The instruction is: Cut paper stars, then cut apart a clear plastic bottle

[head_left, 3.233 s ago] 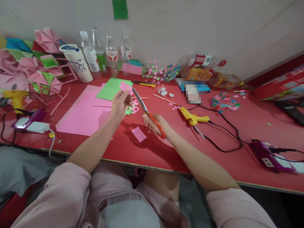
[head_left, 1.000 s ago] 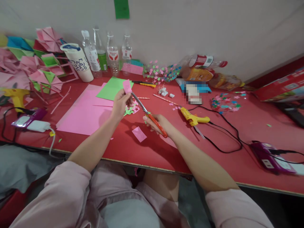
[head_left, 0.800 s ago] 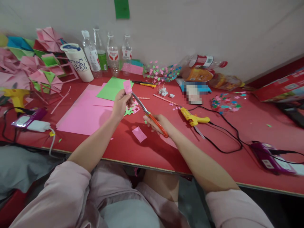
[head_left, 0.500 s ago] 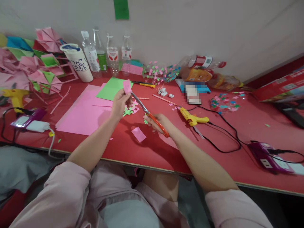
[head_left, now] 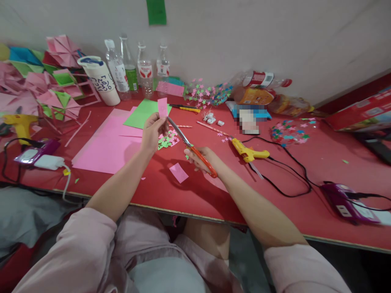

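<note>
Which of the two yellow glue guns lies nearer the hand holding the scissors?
The yellow glue gun right of the right hand, its tip by loose pink stars; the other glue gun sits at the picture's far left.

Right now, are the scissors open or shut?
The scissors look shut: in the right hand, their blades show as one narrow strip, no gap visible between them.

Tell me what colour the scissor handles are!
The scissor handles are orange-red, in the head view.

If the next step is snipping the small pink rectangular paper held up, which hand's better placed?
Likely the right hand: it holds the orange-handled metal scissors, tips at or near that paper. The left hand pinches it.
</note>
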The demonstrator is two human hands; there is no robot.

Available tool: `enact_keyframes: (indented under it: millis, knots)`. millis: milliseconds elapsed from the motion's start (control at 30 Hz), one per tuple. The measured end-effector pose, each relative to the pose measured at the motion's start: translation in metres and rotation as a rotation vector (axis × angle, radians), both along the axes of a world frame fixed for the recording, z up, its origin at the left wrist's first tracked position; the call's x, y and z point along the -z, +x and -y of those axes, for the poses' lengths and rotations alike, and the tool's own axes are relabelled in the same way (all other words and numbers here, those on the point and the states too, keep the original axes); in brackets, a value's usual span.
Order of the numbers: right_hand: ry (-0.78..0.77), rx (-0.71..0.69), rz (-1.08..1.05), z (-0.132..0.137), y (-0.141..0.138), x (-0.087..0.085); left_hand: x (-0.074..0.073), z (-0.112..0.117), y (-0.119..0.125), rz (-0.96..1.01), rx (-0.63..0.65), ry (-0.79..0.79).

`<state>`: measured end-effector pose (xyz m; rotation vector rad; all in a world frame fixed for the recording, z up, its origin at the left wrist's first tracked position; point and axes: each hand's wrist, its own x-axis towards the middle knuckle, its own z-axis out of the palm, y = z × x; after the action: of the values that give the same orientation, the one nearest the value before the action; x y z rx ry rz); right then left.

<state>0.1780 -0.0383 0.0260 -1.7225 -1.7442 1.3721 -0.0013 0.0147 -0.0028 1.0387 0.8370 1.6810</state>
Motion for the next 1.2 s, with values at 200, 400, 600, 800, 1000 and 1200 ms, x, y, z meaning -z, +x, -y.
enact_keyframes:
  millis: [200, 400, 600, 800, 1000, 1200]
  knots:
    - [0.033, -0.041, -0.047, -0.001, 0.001, 0.003, 0.0, 0.002, 0.003, -0.034, 0.014, -0.038]
    - [0.031, -0.031, -0.012, -0.003, 0.002, 0.007, -0.002, 0.002, 0.003, -0.019, 0.028, -0.055]
    - [0.045, -0.054, -0.069, -0.001, 0.003, 0.007, -0.003, 0.003, 0.002, 0.012, 0.043, -0.049]
    - [0.053, -0.06, -0.102, -0.001, 0.002, 0.007, -0.005, 0.003, 0.002, 0.014, 0.06, -0.092]
    - [0.028, -0.05, -0.025, -0.005, 0.004, 0.006, -0.002, 0.003, -0.001, -0.042, 0.027, -0.002]
    - [-0.004, -0.047, 0.011, -0.007, 0.006, 0.0, -0.004, 0.001, -0.007, -0.093, 0.021, 0.043]
